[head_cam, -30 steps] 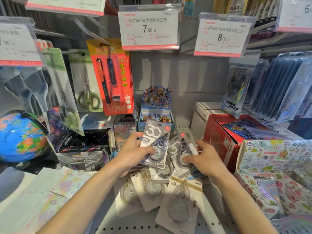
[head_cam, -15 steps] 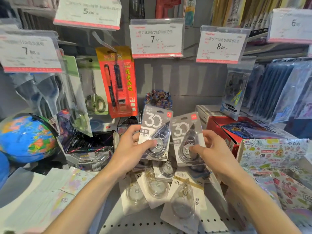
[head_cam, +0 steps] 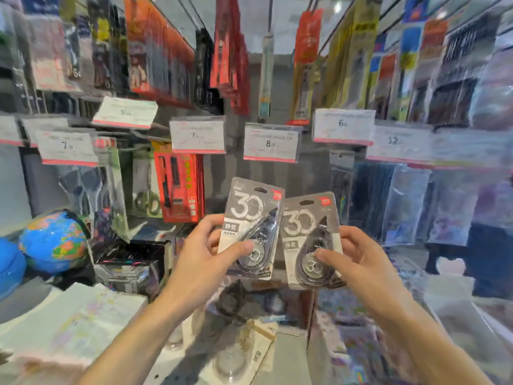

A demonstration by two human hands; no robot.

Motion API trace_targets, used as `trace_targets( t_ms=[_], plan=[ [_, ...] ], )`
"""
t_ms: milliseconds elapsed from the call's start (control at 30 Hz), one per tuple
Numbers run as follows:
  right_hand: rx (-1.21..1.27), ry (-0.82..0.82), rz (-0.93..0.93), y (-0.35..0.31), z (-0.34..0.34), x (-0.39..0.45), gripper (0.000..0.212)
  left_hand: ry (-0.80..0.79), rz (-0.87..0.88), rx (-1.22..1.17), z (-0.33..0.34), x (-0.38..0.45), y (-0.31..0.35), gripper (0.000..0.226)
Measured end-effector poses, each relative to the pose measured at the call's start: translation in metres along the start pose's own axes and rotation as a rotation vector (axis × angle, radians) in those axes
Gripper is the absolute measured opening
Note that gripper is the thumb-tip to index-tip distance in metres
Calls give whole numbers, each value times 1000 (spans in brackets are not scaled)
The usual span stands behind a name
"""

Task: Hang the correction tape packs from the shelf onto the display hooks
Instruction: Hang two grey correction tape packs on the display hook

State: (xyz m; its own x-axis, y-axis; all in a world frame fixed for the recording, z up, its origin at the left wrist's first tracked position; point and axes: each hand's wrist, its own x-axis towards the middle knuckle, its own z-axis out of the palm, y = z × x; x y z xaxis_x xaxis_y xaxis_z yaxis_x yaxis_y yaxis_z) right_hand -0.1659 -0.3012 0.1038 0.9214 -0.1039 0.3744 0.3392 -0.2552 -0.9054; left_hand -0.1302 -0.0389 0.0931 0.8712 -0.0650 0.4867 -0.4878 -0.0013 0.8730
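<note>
I hold two grey correction tape packs marked "30" upright in front of the display wall. My left hand [head_cam: 206,255] grips the left pack [head_cam: 251,218], thumb on its front. My right hand [head_cam: 358,262] grips the right pack [head_cam: 306,232], thumb across its blister. The two packs touch at their inner edges. More correction tape packs [head_cam: 249,345] lie flat on the shelf below my hands, blurred. Hooks behind the white price tags [head_cam: 197,134] carry hanging goods; the hook ends themselves are too blurred to make out.
A red pen pack [head_cam: 179,187] and scissors [head_cam: 145,200] hang left of the packs. Clear plastic sleeves [head_cam: 408,204] hang to the right. A blue globe [head_cam: 54,241] stands at the left. Paper stacks [head_cam: 72,320] lie at lower left, patterned boxes [head_cam: 361,329] at lower right.
Both hands have lifted the two packs up off the shelf pile toward the price tags. The camera has tilted upward, showing higher rows of hanging goods.
</note>
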Motion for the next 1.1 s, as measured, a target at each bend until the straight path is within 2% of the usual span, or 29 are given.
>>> trace_targets(
  t_ms=[200, 433, 833, 967, 1100],
  plan=[
    [40, 5, -86, -6, -58, 1, 24, 58, 75, 101, 44, 3, 38, 36],
    [22, 26, -162, -19, -79, 13, 26, 76, 172, 252, 62, 24, 70, 37],
    [-33, 4, -183, -22, -69, 21, 29, 88, 273, 270, 47, 43, 87, 39],
    [-15, -23, -177, -22, -62, 26, 28, 73, 292, 253, 43, 46, 94, 51],
    [35, -1, -198, -28, -57, 33, 36, 57, 317, 263, 41, 49, 97, 45]
  ],
)
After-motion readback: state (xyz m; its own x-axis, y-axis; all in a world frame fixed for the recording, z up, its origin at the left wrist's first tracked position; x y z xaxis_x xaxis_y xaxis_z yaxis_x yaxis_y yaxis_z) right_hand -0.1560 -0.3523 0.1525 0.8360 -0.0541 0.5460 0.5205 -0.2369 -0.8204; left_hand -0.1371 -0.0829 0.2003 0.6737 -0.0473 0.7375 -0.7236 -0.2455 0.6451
